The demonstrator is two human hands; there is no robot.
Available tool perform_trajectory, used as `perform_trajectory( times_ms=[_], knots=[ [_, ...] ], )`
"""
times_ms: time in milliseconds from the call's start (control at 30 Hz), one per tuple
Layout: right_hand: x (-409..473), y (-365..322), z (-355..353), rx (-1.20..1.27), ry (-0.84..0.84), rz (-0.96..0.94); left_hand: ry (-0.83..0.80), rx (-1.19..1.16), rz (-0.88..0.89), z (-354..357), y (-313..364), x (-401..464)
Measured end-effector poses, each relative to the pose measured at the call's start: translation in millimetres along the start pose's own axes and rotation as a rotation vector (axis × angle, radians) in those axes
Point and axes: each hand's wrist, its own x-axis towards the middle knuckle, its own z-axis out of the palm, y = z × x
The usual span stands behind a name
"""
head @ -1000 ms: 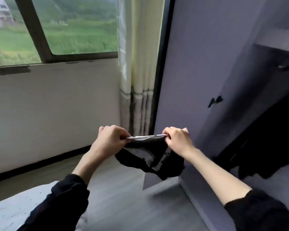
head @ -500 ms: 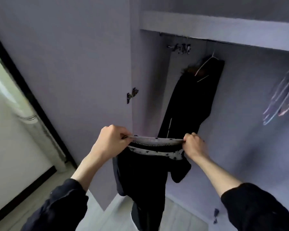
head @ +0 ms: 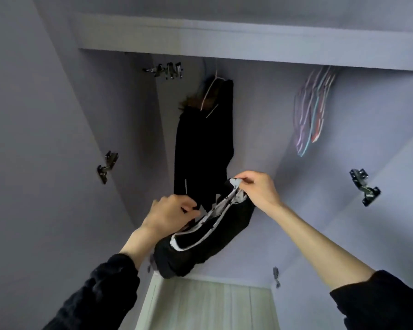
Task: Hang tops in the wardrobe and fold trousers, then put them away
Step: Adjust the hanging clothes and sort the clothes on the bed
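I hold a black garment (head: 200, 248) with a white star-patterned waistband in front of the open wardrobe. My left hand (head: 169, 213) pinches the lower end of the waistband. My right hand (head: 258, 189) pinches its upper end, higher and further in, so the band runs on a slant. The dark fabric bunches below my hands. Behind it a black top (head: 203, 144) hangs on a white hanger (head: 211, 91) from the wardrobe's rail.
Several empty coloured hangers (head: 312, 113) hang at the right under the wardrobe shelf (head: 248, 48). The left door (head: 34, 139) and the right door (head: 379, 163) stand open, each with metal hinges. Pale wood floor (head: 212, 306) shows below.
The view swung from the window and curtain round to the wardrobe's inside. My hands carried the garment closer to the hanging top, and the waistband went from level to slanted, right end up.
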Motion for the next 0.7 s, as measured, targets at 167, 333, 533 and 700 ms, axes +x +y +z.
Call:
perform_trajectory(
  times_ms=[167,333,533,700],
  knots=[
    [3.5,-35.2,-11.4,0.100,-0.035,-0.132,0.248,-0.264,0.186,4.1,57.4,26.7],
    [16.1,-32.1,-34.0,-0.273,0.181,-0.187,0.378,-0.312,0.192,5.8,79.9,39.8],
    [23.5,15.0,-63.7,-0.539,0.287,0.036,0.457,-0.343,0.179,-4.0,73.3,47.2],
    [22.2,26.9,-79.2,-0.359,0.242,0.157,0.363,-0.200,0.077,-6.2,64.7,50.2]
  ],
)
